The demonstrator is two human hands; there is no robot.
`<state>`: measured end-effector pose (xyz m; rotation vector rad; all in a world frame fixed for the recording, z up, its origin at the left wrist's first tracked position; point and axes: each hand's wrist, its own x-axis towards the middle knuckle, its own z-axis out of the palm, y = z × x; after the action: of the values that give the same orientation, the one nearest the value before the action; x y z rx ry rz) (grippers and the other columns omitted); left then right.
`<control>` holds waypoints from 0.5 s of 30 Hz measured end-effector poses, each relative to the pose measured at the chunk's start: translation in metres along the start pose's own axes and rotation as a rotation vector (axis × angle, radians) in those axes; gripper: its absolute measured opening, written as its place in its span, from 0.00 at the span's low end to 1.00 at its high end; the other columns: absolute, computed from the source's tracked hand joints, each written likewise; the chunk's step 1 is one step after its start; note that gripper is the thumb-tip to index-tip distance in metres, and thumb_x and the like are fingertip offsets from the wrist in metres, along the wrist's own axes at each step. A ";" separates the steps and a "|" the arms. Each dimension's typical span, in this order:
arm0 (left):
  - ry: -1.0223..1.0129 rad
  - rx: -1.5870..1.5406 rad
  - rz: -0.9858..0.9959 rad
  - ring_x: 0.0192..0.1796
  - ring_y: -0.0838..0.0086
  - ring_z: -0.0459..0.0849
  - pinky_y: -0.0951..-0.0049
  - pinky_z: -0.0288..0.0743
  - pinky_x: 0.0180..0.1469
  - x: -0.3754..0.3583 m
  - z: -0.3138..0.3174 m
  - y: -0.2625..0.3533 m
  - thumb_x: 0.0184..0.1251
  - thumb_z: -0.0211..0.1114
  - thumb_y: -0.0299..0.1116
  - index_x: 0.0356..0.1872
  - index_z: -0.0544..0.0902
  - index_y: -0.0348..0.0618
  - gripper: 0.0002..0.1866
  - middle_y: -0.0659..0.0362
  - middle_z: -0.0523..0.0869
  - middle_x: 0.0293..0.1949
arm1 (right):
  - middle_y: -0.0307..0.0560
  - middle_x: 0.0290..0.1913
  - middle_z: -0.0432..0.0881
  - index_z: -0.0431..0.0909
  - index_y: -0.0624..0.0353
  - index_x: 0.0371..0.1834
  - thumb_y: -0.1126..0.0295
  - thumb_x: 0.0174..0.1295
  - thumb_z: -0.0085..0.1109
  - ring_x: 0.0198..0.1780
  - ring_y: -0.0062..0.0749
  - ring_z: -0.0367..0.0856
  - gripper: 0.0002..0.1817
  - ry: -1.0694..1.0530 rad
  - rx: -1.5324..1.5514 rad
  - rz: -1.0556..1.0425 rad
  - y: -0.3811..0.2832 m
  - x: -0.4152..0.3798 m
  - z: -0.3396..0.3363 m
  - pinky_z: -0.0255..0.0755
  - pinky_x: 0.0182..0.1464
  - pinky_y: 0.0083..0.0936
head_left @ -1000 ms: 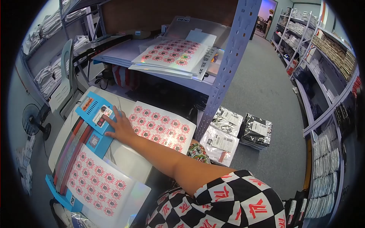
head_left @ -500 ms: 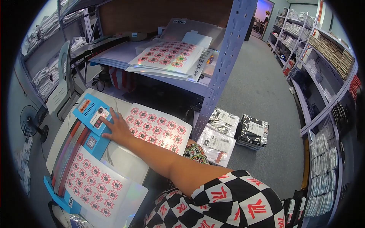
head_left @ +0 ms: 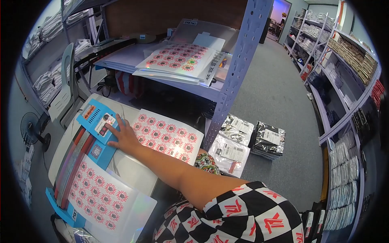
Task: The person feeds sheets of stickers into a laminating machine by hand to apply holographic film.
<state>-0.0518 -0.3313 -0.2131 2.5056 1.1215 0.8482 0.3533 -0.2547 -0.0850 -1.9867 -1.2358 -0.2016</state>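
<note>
My right hand (head_left: 125, 135) rests on the control panel of a blue roll laminator (head_left: 106, 156), fingers spread. One fingertip is at the small red buttons (head_left: 104, 129), below a round black knob (head_left: 106, 117). Dark red rollers (head_left: 81, 156) run along the machine. A sheet of red and black round stickers (head_left: 99, 192) lies with one edge at the rollers, clear shiny film (head_left: 139, 220) showing past its near edge. Another sticker sheet (head_left: 166, 137) lies flat just right of my hand. My left hand is out of view.
A metal shelf (head_left: 194, 89) above the table holds stacked sticker sheets (head_left: 174, 60); its upright post (head_left: 239, 60) stands close by. Packed parcels (head_left: 269, 137) sit on the floor at the right. A chair (head_left: 63, 91) and a black fan (head_left: 34, 129) stand at the left.
The whole view has shifted very slightly. My right hand stays on the control panel, and the sticker sheet at the rollers looks almost the same.
</note>
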 end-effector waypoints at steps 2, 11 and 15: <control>0.000 -0.001 -0.001 0.57 0.49 0.66 0.53 0.58 0.57 -0.001 0.000 0.000 0.58 0.54 0.34 0.47 0.76 0.40 0.16 0.46 0.70 0.54 | 0.48 0.70 0.34 0.55 0.31 0.64 0.43 0.49 0.54 0.65 0.64 0.46 0.37 -0.004 -0.002 0.001 0.000 0.000 0.001 0.56 0.59 0.52; 0.000 0.001 -0.005 0.57 0.48 0.66 0.53 0.57 0.56 -0.003 0.000 -0.001 0.57 0.54 0.34 0.47 0.76 0.41 0.16 0.46 0.70 0.54 | 0.48 0.70 0.34 0.54 0.30 0.64 0.43 0.49 0.54 0.65 0.64 0.46 0.37 -0.023 -0.001 0.010 -0.001 0.000 -0.002 0.55 0.59 0.53; 0.003 0.001 -0.008 0.57 0.48 0.65 0.53 0.57 0.56 -0.003 -0.001 -0.001 0.57 0.54 0.34 0.47 0.76 0.41 0.16 0.46 0.70 0.54 | 0.48 0.70 0.34 0.54 0.30 0.64 0.43 0.49 0.54 0.65 0.64 0.45 0.37 -0.002 -0.002 -0.006 0.001 0.000 0.002 0.55 0.59 0.53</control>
<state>-0.0550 -0.3330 -0.2142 2.4998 1.1328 0.8490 0.3536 -0.2534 -0.0865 -1.9853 -1.2433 -0.2036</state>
